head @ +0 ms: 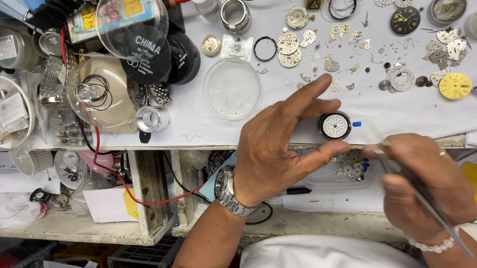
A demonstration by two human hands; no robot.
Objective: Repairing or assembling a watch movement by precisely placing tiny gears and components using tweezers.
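Note:
A small round watch movement (335, 126) with a white ringed face sits in a dark holder near the front edge of the white bench top. My left hand (277, 149) is spread around it, thumb and fingers just touching or flanking the holder's left side; a metal watch is on that wrist. My right hand (426, 188) hovers to the right of the movement, closed on thin metal tweezers (438, 217) whose tips point toward the movement. A beaded bracelet circles the right wrist.
Loose gears, plates and dials lie scattered across the bench, including a yellow dial (455, 85) and a black dial (405, 20). A clear round dish (232, 88) stands left of my hands. Glass domes, tubs and straps crowd the left side (105, 82).

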